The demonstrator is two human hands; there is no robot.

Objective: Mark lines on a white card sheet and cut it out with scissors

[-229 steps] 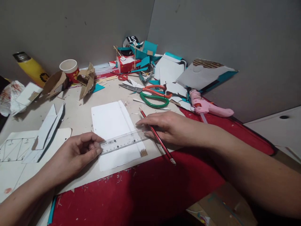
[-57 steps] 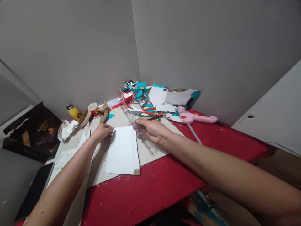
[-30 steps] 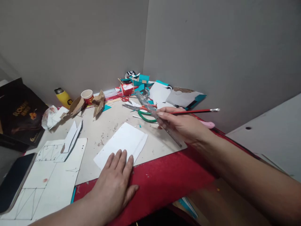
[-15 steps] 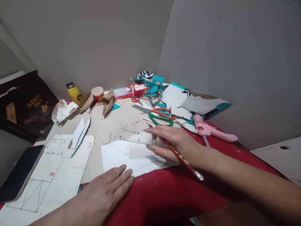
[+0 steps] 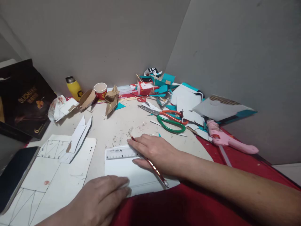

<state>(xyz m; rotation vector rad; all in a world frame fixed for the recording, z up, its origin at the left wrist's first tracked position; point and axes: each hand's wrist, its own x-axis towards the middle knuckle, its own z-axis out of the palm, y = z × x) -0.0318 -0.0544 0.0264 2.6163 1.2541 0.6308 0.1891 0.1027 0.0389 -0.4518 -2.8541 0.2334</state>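
A white sheet of card [image 5: 131, 171] lies on a grey board at the front of the table. A clear plastic ruler [image 5: 119, 153] rests across its far edge. My right hand [image 5: 156, 153] lies on the ruler's right end, fingers stretched out, with a red pencil [image 5: 152, 166] tucked between the fingers. My left hand [image 5: 101, 199] rests palm down on the near left corner of the sheet, fingers flat and slightly curled.
Green and orange scissors [image 5: 168, 119], a pink glue gun [image 5: 225, 141] and a heap of teal and white card scraps [image 5: 185, 99] sit behind. A paper cup [image 5: 100, 90], yellow bottle [image 5: 73, 88], black box [image 5: 23, 100], phone [image 5: 14, 174] and marked card [image 5: 51, 175] lie left.
My right hand has laid the ruler down across the sheet's far edge and now presses on it. The sheet has turned square to me. My left hand stays on its near corner.
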